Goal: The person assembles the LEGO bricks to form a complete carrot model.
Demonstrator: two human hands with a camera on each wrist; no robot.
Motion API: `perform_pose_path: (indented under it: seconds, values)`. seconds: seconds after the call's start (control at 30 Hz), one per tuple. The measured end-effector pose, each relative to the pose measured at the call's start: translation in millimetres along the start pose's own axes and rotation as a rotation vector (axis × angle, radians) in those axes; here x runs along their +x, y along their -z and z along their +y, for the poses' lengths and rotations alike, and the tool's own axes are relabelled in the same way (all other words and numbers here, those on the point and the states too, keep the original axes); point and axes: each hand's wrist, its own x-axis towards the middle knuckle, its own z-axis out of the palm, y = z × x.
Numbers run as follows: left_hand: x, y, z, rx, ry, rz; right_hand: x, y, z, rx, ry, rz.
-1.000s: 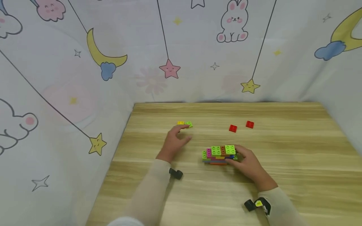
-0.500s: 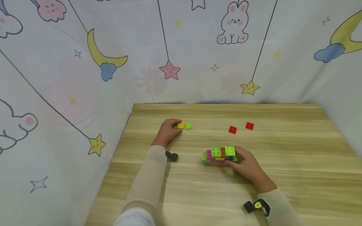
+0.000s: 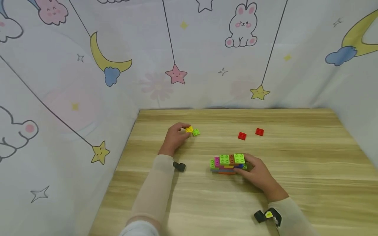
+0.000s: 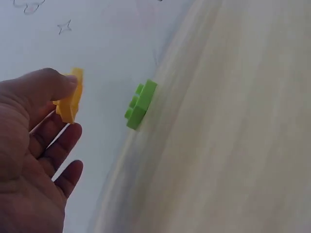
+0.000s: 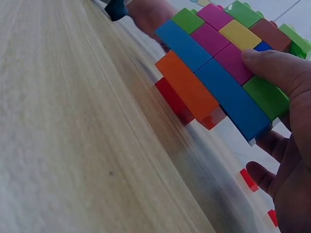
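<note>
Between thumb and fingers, my left hand (image 3: 175, 137) pinches a small yellow toy brick (image 4: 72, 97), tilted in the left wrist view. Right beside it on the table lies a lime green brick (image 3: 196, 132) with studs on top. My right hand (image 3: 260, 173) grips the right end of a built block of many-coloured bricks (image 3: 225, 164), thumb on the near side. In the right wrist view the block shows layers: green, pink, yellow and brown over long blue bricks (image 5: 233, 99), then an orange brick (image 5: 187, 82) and a red one (image 5: 172, 99) lowest.
Two red bricks (image 3: 242, 136) lie apart toward the back right of the wooden table (image 3: 295, 157). A white cloth (image 3: 206, 91) printed with stars, moons and a rabbit hangs behind the table and along its sides.
My left hand has moved left and back to the yellow brick, then pinched and tilted it up. The right hand keeps its grip on the block in nearly the same place.
</note>
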Motion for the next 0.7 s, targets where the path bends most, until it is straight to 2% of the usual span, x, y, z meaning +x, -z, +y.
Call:
perform_pose_path:
  seconds: [0.13,0.33,0.4,0.53,0.7]
  values:
    - [-11.3,-2.8,32.5,-0.062,-0.155,-0.025,0.2,-0.8,0.3,-0.002,-0.005,-0.005]
    - [-34.1,-15.8,89.1,-0.067,-0.453,-0.136,1.6,0.6,-0.2,0.009,-0.012,-0.003]
    - [-45.2,-20.8,105.6,-0.055,-0.527,-0.175,2.0,0.9,-0.6,0.014,-0.009,-0.003]
    - [-65.6,-33.6,126.4,-0.042,-0.600,-0.250,2.3,0.8,-0.1,0.020,-0.006,-0.002]
    - [-79.8,-48.2,131.7,-0.016,-0.647,-0.298,2.3,0.9,-2.0,0.018,0.002,-0.001]
